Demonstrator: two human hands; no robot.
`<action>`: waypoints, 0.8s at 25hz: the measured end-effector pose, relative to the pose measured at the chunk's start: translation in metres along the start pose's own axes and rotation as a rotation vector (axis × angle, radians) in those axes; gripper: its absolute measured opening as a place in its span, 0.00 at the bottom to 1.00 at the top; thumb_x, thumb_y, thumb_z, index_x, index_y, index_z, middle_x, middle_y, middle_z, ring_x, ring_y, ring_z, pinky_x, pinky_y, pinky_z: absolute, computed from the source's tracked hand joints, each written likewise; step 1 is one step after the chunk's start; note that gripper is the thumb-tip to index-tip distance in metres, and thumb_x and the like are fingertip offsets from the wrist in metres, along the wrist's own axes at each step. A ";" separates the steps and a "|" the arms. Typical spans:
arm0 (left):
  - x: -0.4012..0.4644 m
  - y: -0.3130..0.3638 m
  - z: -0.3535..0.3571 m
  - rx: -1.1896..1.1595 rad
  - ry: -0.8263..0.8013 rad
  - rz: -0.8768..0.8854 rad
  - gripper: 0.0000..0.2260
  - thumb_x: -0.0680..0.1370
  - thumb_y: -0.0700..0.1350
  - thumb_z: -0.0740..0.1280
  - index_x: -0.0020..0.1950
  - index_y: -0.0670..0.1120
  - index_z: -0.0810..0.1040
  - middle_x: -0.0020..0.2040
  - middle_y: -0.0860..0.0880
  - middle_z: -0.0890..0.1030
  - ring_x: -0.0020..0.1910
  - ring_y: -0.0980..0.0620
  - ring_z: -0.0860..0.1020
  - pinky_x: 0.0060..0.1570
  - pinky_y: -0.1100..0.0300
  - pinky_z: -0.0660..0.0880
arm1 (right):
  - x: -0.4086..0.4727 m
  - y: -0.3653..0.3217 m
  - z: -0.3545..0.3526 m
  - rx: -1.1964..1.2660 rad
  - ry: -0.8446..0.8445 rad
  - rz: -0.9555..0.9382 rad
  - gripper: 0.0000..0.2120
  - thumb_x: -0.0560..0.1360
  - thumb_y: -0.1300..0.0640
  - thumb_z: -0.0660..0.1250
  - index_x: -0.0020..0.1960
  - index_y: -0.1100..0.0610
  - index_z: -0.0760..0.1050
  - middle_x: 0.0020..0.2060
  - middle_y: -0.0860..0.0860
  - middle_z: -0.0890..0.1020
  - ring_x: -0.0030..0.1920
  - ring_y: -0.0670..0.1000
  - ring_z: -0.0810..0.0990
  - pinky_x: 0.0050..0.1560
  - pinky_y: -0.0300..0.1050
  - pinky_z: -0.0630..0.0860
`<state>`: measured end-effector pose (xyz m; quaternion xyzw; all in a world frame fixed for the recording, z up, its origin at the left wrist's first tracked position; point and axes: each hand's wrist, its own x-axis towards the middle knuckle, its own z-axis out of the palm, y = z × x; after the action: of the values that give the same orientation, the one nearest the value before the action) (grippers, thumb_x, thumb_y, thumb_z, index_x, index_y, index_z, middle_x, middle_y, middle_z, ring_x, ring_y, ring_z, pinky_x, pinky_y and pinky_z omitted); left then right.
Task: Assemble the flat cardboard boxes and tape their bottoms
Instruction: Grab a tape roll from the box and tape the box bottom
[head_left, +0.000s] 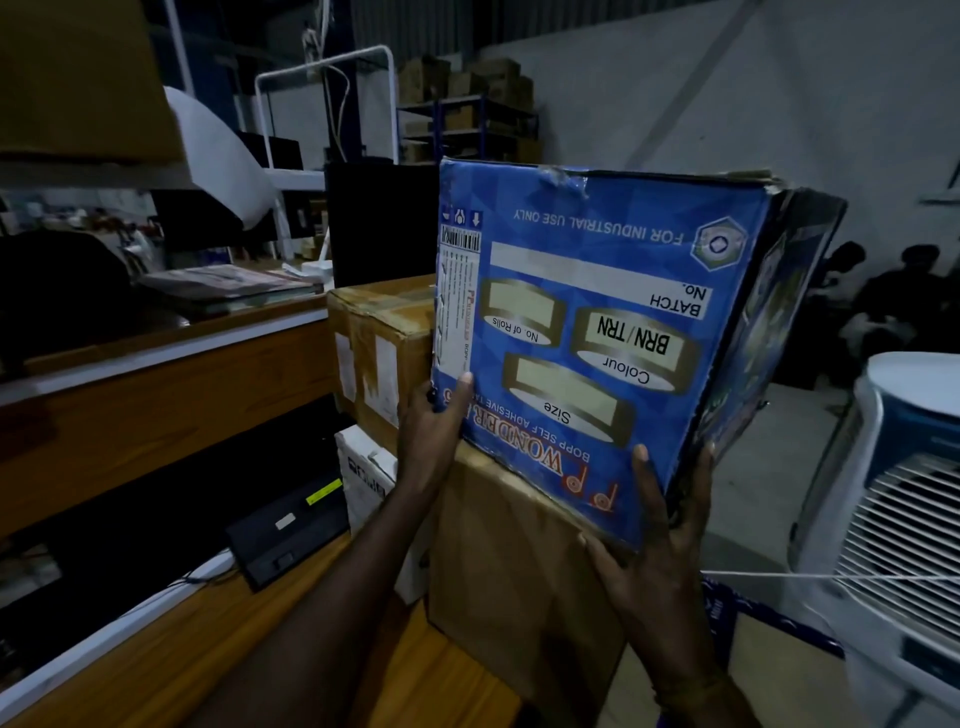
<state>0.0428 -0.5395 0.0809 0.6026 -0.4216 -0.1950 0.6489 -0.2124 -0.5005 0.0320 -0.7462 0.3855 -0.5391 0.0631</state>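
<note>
A blue printed cardboard box (597, 312) is held up in front of me, upside down and tilted, its lettering inverted. My left hand (434, 423) grips its lower left corner, thumb on the printed face. My right hand (660, 545) grips the lower right corner, thumb on the face and fingers round the dark side panel. The box's low edge lies against the top of a plain brown box (519, 597) below it. Whether the blue box's flaps are taped is hidden.
A taped brown carton (379, 332) stands behind on the left, a white box (366, 473) under it. A wooden counter (156, 395) with a black device (285, 530) runs along the left. A white air cooler (893, 509) stands right. People sit at the far right.
</note>
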 end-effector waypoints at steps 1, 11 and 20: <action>-0.001 0.002 0.000 -0.028 -0.002 -0.005 0.36 0.67 0.75 0.66 0.65 0.52 0.74 0.58 0.52 0.81 0.54 0.53 0.82 0.51 0.46 0.81 | -0.001 0.001 -0.002 -0.009 0.000 0.000 0.55 0.64 0.61 0.81 0.78 0.39 0.50 0.79 0.54 0.40 0.79 0.62 0.46 0.62 0.69 0.59; -0.027 0.006 0.004 -0.286 -0.004 0.152 0.29 0.72 0.54 0.72 0.69 0.55 0.64 0.63 0.52 0.76 0.60 0.50 0.80 0.50 0.57 0.81 | -0.007 0.013 -0.006 0.008 0.099 -0.106 0.61 0.60 0.63 0.82 0.78 0.34 0.49 0.80 0.51 0.42 0.79 0.60 0.50 0.63 0.50 0.71; -0.065 0.009 0.000 0.001 -0.184 0.488 0.36 0.68 0.50 0.79 0.72 0.60 0.68 0.75 0.49 0.57 0.74 0.51 0.65 0.58 0.47 0.79 | -0.008 0.018 -0.029 0.094 0.263 -0.169 0.26 0.72 0.67 0.71 0.68 0.54 0.72 0.75 0.65 0.56 0.77 0.60 0.58 0.68 0.29 0.65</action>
<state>0.0038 -0.4883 0.0691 0.4629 -0.6118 -0.0864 0.6355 -0.2470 -0.4983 0.0285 -0.6951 0.3004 -0.6531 0.0013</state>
